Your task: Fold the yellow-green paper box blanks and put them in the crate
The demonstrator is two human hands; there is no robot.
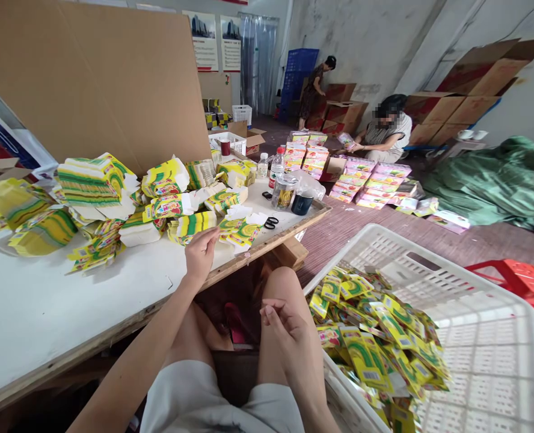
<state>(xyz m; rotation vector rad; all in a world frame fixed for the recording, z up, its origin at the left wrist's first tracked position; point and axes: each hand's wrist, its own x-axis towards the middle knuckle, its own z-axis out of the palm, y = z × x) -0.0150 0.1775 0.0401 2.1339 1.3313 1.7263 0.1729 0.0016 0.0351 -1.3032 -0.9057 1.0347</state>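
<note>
My left hand (199, 257) is over the front edge of the white table, its thumb and fingers pinched together. The fingertips are beside a few loose flat yellow-and-green cartons (242, 230); whether they grip anything is too small to make out. My right hand (291, 334) hovers above my right knee, left of the basket, fingers curled in with the thumb against them and nothing visible in them. A white plastic basket (487, 337) at the right holds a heap of closed yellow-and-green boxes (384, 328). Stacks of flat cartons (98, 186) lie along the table's back.
Black scissors (271, 223), a dark mug (302, 203), a clear jar (284, 191) and a bottle (276, 168) stand near the table's right corner. A red plastic stool (519, 288) is behind the basket. Two people work farther back, near stacked pink boxes (352, 174).
</note>
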